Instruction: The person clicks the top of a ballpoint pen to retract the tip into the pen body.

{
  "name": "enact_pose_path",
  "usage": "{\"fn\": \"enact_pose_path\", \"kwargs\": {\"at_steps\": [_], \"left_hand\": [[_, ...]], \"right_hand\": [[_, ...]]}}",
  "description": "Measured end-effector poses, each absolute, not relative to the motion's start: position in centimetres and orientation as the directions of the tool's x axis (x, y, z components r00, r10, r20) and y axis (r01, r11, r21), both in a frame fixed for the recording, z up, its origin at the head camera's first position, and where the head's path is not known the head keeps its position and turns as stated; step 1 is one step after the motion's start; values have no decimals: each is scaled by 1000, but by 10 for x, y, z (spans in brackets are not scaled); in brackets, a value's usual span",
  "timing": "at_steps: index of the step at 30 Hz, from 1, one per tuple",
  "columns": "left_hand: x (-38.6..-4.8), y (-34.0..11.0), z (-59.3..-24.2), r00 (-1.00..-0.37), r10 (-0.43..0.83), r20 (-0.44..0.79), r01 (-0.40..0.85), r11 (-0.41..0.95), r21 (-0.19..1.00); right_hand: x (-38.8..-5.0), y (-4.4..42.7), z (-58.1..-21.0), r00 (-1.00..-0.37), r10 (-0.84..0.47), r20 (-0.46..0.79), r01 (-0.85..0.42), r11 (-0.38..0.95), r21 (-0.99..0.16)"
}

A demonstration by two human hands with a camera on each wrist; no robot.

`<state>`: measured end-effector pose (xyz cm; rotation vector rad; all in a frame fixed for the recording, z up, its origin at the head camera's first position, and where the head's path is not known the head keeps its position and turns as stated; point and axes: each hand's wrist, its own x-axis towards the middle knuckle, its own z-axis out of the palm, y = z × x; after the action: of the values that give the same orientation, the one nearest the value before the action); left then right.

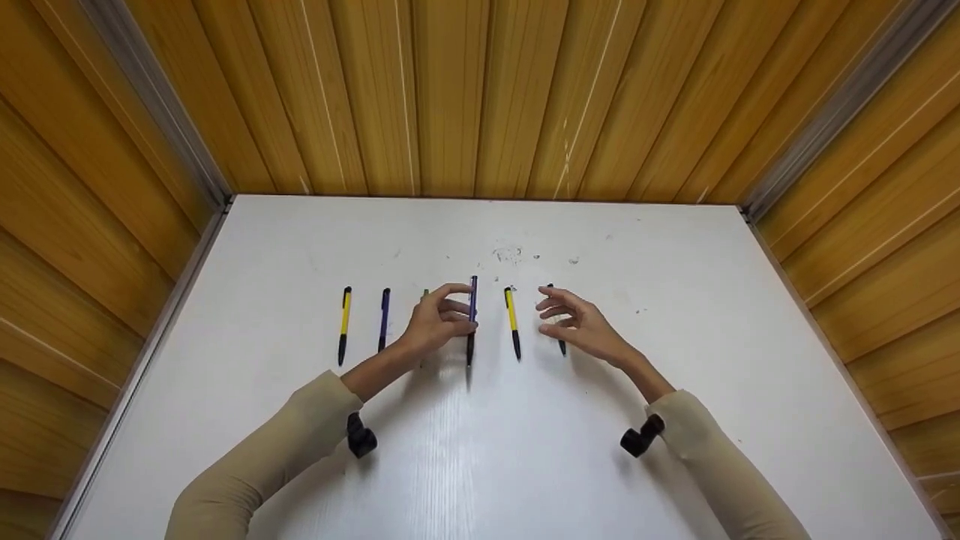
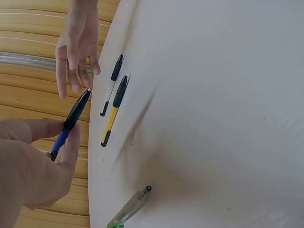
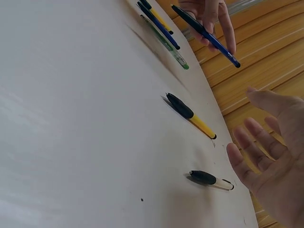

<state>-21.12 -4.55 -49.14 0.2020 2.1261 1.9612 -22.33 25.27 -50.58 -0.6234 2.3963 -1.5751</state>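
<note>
My left hand pinches a blue pen between thumb and fingers. The pen is lifted off the table, its black grip end toward me. Its lower end reads clearly in the left wrist view, apart from the surface. My right hand hovers with relaxed, spread fingers and holds nothing. Beneath it lies a white pen with a black grip, partly hidden in the head view. Between the hands a yellow pen lies on the table. A clear green pen lies under my left hand, mostly covered in the head view.
Farther left, another blue pen and another yellow pen lie in the same row. The white table carries small dark marks behind the pens. Wood-patterned walls stand at its back and sides.
</note>
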Motion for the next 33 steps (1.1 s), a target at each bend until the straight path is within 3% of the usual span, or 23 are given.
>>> {"fn": "enact_pose_path", "kwargs": {"at_steps": [22, 33], "left_hand": [[-205, -31, -492, -936, 342, -83, -90, -6, 996], [-203, -33, -494, -923, 381, -58, -82, -47, 996]], "right_hand": [[-213, 191, -511, -818, -545, 184, -379, 270, -885], [-215, 182, -511, -829, -539, 150, -346, 282, -895]]}}
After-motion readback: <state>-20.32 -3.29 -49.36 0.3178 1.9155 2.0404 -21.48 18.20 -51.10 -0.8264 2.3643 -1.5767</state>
